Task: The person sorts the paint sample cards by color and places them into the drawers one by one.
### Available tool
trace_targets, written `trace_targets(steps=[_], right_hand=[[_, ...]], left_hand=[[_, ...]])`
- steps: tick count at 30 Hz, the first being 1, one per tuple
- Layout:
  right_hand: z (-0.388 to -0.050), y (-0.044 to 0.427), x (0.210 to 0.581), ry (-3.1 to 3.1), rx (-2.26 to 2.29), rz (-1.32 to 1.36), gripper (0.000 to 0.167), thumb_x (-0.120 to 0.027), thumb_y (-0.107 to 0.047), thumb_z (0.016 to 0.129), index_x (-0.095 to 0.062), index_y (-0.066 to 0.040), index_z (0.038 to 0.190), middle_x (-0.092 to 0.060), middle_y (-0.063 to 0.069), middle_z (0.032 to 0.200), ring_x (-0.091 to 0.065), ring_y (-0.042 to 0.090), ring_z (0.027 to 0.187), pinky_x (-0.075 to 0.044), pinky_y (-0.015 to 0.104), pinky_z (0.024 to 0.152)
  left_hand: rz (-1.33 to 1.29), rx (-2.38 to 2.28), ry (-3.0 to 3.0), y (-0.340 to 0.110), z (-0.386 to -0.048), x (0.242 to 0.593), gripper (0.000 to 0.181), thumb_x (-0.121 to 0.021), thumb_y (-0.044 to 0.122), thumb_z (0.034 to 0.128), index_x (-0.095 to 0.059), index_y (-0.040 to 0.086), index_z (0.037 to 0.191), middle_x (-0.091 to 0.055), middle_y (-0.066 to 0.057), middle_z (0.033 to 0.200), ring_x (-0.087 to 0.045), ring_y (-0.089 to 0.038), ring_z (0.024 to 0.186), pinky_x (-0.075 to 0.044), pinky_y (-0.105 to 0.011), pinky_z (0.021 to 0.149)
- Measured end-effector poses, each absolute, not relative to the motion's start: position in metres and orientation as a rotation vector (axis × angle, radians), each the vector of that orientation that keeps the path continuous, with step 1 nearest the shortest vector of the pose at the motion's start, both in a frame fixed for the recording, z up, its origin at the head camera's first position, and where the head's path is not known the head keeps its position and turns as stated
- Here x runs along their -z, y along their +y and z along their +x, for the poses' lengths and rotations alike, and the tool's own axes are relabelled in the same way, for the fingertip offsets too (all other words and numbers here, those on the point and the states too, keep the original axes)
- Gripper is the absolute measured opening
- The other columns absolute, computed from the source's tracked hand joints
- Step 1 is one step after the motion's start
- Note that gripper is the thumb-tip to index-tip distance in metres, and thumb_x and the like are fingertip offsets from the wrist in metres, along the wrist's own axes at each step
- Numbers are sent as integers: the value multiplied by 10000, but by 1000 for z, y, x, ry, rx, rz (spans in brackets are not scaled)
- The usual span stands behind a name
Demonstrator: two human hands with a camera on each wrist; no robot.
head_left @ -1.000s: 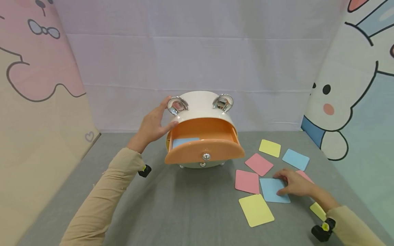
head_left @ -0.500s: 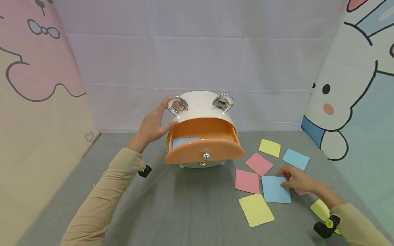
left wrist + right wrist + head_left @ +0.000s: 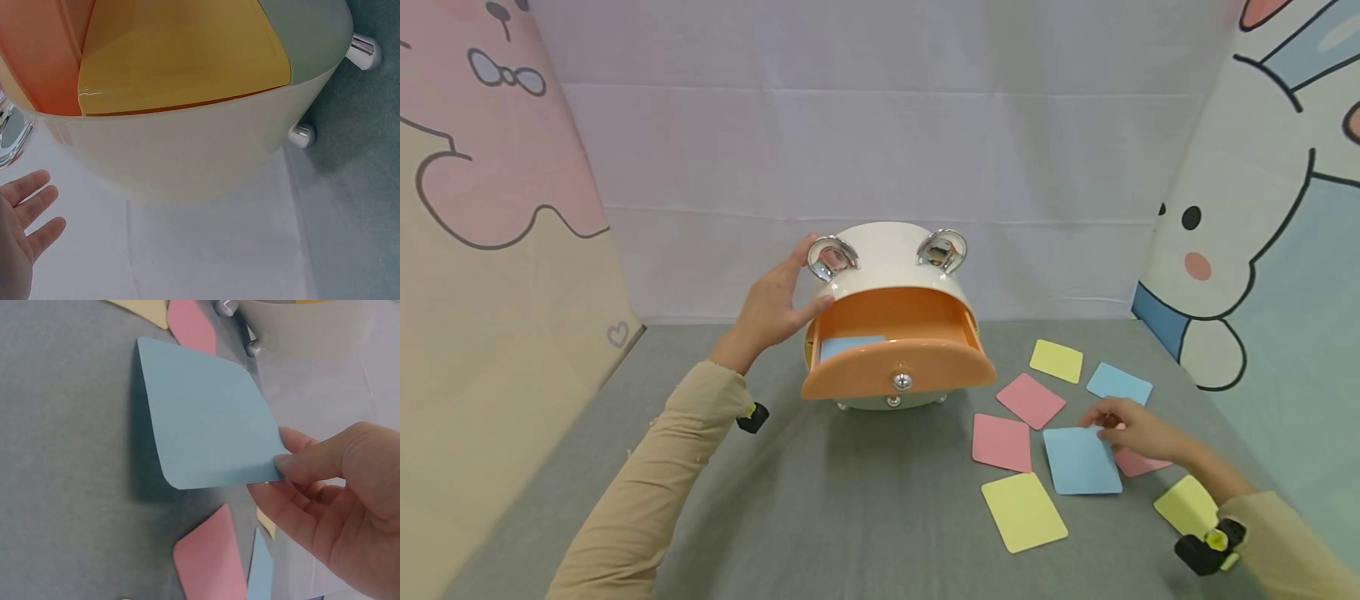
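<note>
My right hand (image 3: 1142, 432) pinches a blue card (image 3: 209, 419) at one corner between thumb and fingers; in the right wrist view the card is lifted off the table and casts a shadow. My left hand (image 3: 771, 304) rests against the left side of a white storage box (image 3: 883, 258) with two silver ears, its thumb by the front rim and its fingers beside the left ear. The box's orange drawer (image 3: 898, 367) is pulled out, and another blue card (image 3: 850, 344) lies inside it. In the left wrist view the left hand's fingers (image 3: 39, 203) are extended and spread.
Pink cards (image 3: 1002, 442), yellow cards (image 3: 1024, 512) and a further blue card (image 3: 1120, 382) lie scattered on the grey table (image 3: 820, 517) right of the box. A white cloth backdrop (image 3: 880, 150) stands behind, with printed panels (image 3: 1262, 275) at both sides.
My right hand has raised the blue card off the table and shifted slightly right, uncovering more of the pink card beneath. The left hand and the box have stayed still.
</note>
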State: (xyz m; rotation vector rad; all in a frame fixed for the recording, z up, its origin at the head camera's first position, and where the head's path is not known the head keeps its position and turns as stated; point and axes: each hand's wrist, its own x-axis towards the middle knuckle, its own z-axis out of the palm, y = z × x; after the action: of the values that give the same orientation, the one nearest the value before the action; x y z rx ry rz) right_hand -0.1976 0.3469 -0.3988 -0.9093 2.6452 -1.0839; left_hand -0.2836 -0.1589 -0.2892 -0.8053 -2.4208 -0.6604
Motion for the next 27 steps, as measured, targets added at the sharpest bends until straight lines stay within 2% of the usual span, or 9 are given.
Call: trace_targets(steps=[11,16,23,27], right_hand=[[-202,345,360,2704,1038,-776,178,-543,103,815,-590,107,987,-488,56,811,-468,55,671,-526,286,526],[-204,339,337,2760,993,-739,182,-542,88,821,-591,107,995,-499,75,807,-477,76,683,-521,269,542],[-206,324,303,2808,1029,-597,221,-529,19,863,-581,81,1069,-545,113,895,-523,125,759,-532,280,618],[-208,315,285,2815,1107,-617,218,-527,-3,884,-568,77,1083,-562,148,949,-555,99,764,-533,270,636]], left_hand=[[-805,678,-2410,-159,-283,290,782,-568,422,838,-158,190,1463,-469,-170,1323,-453,-326,1190,-385,-530,905],[-802,676,-2416,-159,-284,290,785,-567,428,839,-159,187,1464,-468,-171,1323,-448,-325,1195,-381,-531,911],[-810,676,-2407,-159,-285,291,786,-574,416,838,-158,186,1464,-461,-167,1332,-449,-324,1197,-379,-522,921],[-809,677,-2405,-159,-285,291,784,-570,420,839,-157,190,1464,-464,-171,1328,-455,-329,1189,-382,-524,915]])
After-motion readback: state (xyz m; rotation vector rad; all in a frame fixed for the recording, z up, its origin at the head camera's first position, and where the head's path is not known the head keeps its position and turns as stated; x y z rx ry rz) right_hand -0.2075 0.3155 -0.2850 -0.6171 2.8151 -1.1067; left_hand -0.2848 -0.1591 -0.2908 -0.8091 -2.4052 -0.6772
